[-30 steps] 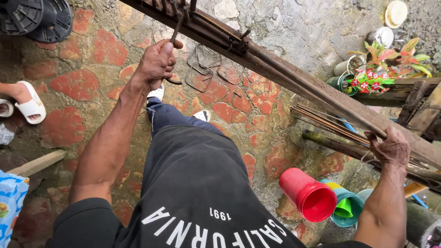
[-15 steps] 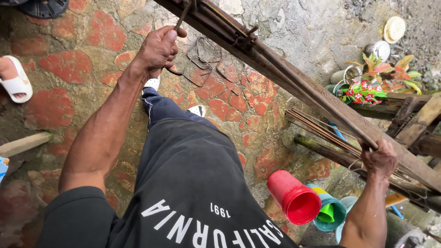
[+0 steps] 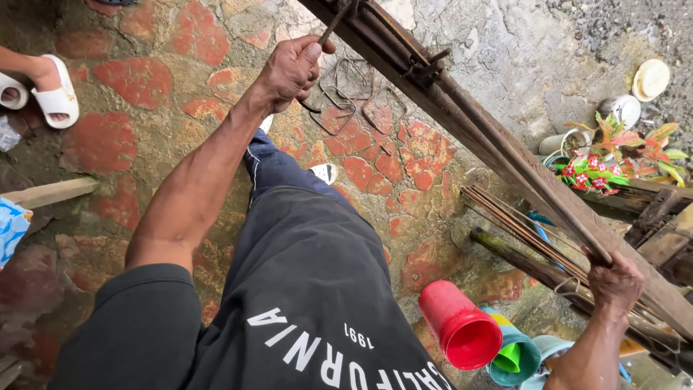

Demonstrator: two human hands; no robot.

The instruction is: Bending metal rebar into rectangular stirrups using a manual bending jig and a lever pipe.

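Left hand [image 3: 292,68] fingers clamped on thin bent metal hook tool [image 3: 333,27], right hand [image 3: 613,278] gripping long rusty steel rods [image 3: 462,108]; could slip and pinch.

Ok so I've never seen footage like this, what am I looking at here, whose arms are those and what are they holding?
The camera sits on a person's head and looks down, so you see their own dark shirt, legs and arms. Their left hand grips a thin metal hook tool, raised to a long bundle of rusty steel rods lying on a wooden beam. Their right hand holds the same bundle lower down. Below lies a stone-paved floor with bent wire loops, a red cup and potted plants. The sandalled foot at left is someone else's.
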